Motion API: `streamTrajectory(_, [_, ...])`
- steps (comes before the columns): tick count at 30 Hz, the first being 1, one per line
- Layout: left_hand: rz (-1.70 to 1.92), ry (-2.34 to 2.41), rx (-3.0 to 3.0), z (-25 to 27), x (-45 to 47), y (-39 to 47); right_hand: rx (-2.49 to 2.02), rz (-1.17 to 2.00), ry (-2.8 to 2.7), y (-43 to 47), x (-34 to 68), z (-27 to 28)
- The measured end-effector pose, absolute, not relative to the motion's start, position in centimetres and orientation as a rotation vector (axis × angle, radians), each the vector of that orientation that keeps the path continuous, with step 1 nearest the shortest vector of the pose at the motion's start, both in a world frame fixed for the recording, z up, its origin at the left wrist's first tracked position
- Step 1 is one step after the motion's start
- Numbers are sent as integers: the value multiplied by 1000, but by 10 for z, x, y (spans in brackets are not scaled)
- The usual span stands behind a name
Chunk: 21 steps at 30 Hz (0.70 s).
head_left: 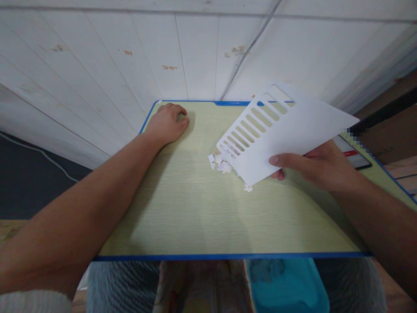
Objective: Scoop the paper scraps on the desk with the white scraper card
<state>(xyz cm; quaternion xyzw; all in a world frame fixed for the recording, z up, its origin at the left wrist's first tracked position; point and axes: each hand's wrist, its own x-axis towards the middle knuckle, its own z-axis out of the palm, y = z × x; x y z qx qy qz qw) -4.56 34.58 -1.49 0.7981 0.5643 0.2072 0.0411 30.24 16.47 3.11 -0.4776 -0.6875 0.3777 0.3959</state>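
Observation:
My right hand (312,167) holds a thin white slotted sheet (276,134), thumb on top and fingers beneath. A row of rounded slots, graded from long to short, runs along its far left side. The sheet is tilted, its lower left edge down by a small heap of white paper scraps (223,162). Another little scrap (248,188) lies by its near corner. At the table's far left corner my left hand (169,122) rests with its fingers curled in and the thumb close to them; I see nothing in it.
The pale wood-grain table (195,208) has a blue rim. A flat dark-edged object (356,158) lies at its right, partly behind my right hand. White plank wall (146,52) stands behind, with a grey cable (241,61). Below the near edge is a turquoise tray (289,284).

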Motion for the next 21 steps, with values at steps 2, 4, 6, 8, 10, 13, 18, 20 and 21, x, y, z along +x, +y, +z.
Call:
streamTrajectory(2, [622,1724,2458,-14,-45,345,-1202,943,-1716,165,302,31])
streamTrajectory(4, [608,1725,2470,-13,-45,345,-1195,897,-1682,166,301,31])
streamTrajectory(6, [604,1726,2471,-12,-45,345,-1205,878,-1678,166,300,31])
streamTrajectory(8, [608,1727,2456,-12,-45,345,-1204,898,-1706,166,299,31])
streamTrajectory(10, [610,1718,2447,-13,-45,346,-1186,934,-1723,166,298,31])
streamTrajectory(13, [620,1715,2452,-14,-46,346,-1193,898,-1712,165,298,32])
streamTrajectory(18, [612,1717,2492,-15,-46,347,-1192,923,-1768,165,297,33])
streamTrajectory(20, [613,1726,2493,-14,-46,347,-1182,931,-1763,165,298,33])
streamTrajectory(21, [611,1727,2492,-14,-46,347,-1194,909,-1756,165,299,33])
